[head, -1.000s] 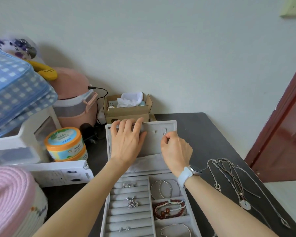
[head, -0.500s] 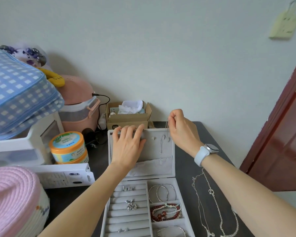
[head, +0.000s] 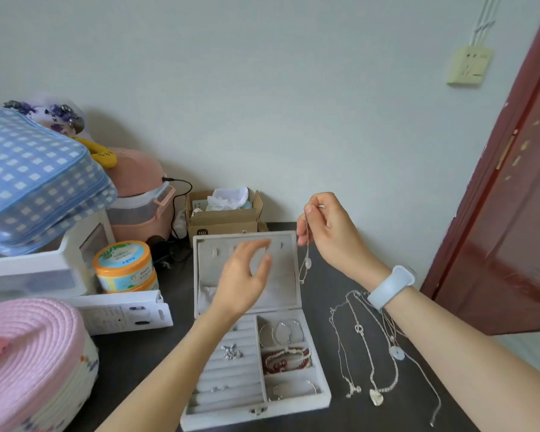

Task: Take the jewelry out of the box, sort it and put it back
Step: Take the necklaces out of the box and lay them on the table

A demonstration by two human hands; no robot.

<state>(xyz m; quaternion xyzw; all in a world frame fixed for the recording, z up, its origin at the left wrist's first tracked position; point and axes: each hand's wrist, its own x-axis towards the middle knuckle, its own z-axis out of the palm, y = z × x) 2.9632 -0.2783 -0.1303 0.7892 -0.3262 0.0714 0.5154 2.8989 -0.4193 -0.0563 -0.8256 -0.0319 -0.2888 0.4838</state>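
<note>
**Last necklace off the lid hooks**

The right hand (head: 328, 226) pinches a thin silver necklace (head: 306, 244) between thumb and fingertips, so the chain hangs straight down with its small pale pendant dangling just off the right edge of the open lid (head: 281, 285). The left hand (head: 247, 275) is blurred in front of the lid lining, fingers loose and spread, holding nothing (it appears to be clear of the lid, though the blur makes contact hard to judge).

The jewelry box (head: 256, 403) sits open on the dark table (head: 131, 353). Its base still carries plenty: small earrings (head: 231, 352) in the ring rolls, silver bangles (head: 281, 333), and a red bead bracelet (head: 286, 360) in the right compartments. Several necklaces (head: 371, 353) already lie spread on the table to the right of the box. By my reading, emptying is only partway done; the hooks look bare, but the base is untouched, and sorting and returning all remain.

Against half a second ago, the left hand has come off the lid's top edge, where it was steadying it. The right hand has carried the chain up and to the right, free of the lid.
</note>
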